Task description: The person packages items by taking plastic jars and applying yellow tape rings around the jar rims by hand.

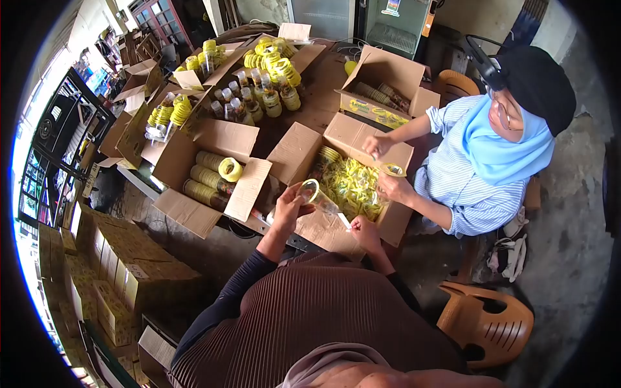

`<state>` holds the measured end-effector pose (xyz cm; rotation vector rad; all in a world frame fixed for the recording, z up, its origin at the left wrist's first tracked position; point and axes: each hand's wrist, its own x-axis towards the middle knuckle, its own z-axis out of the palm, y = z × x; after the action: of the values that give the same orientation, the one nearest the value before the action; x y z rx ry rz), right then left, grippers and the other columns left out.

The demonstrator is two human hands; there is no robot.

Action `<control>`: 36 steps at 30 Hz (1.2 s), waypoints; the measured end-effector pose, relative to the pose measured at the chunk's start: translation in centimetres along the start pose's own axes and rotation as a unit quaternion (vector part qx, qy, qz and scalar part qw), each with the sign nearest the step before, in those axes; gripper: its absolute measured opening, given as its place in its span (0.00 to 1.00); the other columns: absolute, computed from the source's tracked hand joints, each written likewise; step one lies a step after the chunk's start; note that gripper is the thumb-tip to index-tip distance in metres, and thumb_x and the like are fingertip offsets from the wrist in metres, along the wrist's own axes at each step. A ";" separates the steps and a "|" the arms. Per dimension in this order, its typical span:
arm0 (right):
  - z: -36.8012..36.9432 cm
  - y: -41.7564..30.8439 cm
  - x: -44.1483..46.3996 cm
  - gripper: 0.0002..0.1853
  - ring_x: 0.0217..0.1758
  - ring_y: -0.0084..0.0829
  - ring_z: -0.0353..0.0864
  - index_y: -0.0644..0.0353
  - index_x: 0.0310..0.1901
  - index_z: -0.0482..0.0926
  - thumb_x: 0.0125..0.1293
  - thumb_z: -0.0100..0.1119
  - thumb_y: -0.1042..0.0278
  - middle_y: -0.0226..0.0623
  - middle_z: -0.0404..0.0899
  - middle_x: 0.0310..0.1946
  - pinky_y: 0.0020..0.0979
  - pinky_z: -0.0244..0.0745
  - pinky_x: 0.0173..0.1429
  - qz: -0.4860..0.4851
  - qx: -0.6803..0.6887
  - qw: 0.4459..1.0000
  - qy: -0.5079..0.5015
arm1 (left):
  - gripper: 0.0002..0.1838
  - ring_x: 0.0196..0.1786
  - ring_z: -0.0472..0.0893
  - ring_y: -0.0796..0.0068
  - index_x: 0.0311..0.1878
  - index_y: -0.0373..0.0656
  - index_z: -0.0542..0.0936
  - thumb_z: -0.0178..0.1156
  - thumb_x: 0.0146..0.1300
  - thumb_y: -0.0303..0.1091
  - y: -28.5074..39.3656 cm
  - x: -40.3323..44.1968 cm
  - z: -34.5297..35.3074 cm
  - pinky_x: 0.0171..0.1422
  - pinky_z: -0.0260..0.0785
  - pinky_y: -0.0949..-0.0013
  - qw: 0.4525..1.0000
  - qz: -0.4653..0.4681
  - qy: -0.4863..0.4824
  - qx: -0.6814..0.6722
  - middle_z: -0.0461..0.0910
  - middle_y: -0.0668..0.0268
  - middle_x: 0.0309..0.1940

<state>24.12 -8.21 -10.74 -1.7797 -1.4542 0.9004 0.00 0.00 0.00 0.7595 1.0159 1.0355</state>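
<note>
My left hand (289, 207) is closed round a clear plastic cup (325, 205) with a yellow rim, its round end tilted up toward the far side. My right hand (366, 234) pinches a small white strip (345, 221) close to the cup's lower end. Whether the strip touches the cup, I cannot tell. Beneath both hands is an open cardboard box (295, 155) holding a heap of yellow strips (352, 183). Across this box, a co-worker's hand holds another yellow-rimmed piece (392, 170), and their other hand is raised beside it.
To the left, an open box (178, 155) holds stacked yellow-rimmed containers and a yellow roll (230, 169). Several filled jars (272, 102) stand farther back. Another box (381, 64) is at the back right. Stacked cartons (129, 258) fill the lower left; a brown plastic chair (485, 323) stands right.
</note>
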 end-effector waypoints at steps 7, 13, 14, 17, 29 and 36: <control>-1.2 -1.9 -0.8 0.14 0.33 0.37 0.81 0.61 0.36 0.77 0.51 0.73 0.70 0.39 0.79 0.31 0.37 0.75 0.38 -0.148 -0.118 0.980 0.055 | 0.29 0.37 0.86 0.61 0.70 0.38 0.61 0.51 0.64 0.20 -0.6 -1.5 -0.1 0.42 0.85 0.64 1.000 0.010 -0.009 -0.010 0.73 0.54 0.59; -1.5 -6.4 -1.0 0.10 0.33 0.31 0.80 0.64 0.39 0.79 0.61 0.68 0.70 0.39 0.79 0.33 0.30 0.75 0.38 -0.113 0.098 0.988 0.029 | 0.27 0.42 0.86 0.60 0.68 0.36 0.64 0.52 0.65 0.18 -0.4 -4.9 1.9 0.43 0.84 0.65 0.981 0.089 -0.036 0.168 0.71 0.54 0.60; -1.8 -7.6 -1.1 0.09 0.34 0.28 0.80 0.65 0.40 0.79 0.63 0.67 0.70 0.39 0.81 0.33 0.29 0.75 0.39 -0.109 0.149 0.983 0.004 | 0.27 0.46 0.85 0.60 0.68 0.37 0.65 0.52 0.65 0.18 -1.3 -4.6 1.5 0.45 0.84 0.65 0.977 0.087 -0.049 0.188 0.70 0.54 0.61; -1.4 -8.4 -1.3 0.08 0.35 0.23 0.80 0.66 0.39 0.80 0.67 0.63 0.69 0.38 0.83 0.32 0.27 0.75 0.40 -0.123 0.184 0.975 -0.006 | 0.28 0.49 0.84 0.60 0.69 0.38 0.65 0.54 0.64 0.18 -0.9 -5.6 2.8 0.46 0.84 0.66 0.958 0.136 -0.081 0.238 0.70 0.54 0.61; -2.5 -8.7 -3.7 0.10 0.34 0.19 0.76 0.68 0.38 0.78 0.70 0.60 0.67 0.31 0.79 0.29 0.23 0.73 0.41 -0.032 0.279 0.954 -0.106 | 0.51 0.49 0.79 0.56 0.69 0.41 0.64 0.80 0.40 0.36 -1.0 -6.3 2.2 0.52 0.75 0.57 0.752 0.353 -0.076 0.551 0.75 0.56 0.50; 0.6 -10.5 -3.2 0.12 0.30 0.22 0.77 0.68 0.37 0.78 0.67 0.63 0.65 0.37 0.79 0.26 0.28 0.71 0.36 -0.051 0.192 0.977 -0.083 | 0.35 0.51 0.77 0.56 0.55 0.39 0.71 0.76 0.44 0.37 0.0 -5.7 -0.9 0.58 0.69 0.59 0.755 0.344 -0.112 0.547 0.77 0.56 0.45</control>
<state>17.57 -9.64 -1.97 -1.3616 -1.3474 1.2067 -1.75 -5.28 1.45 2.3117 1.1096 0.8242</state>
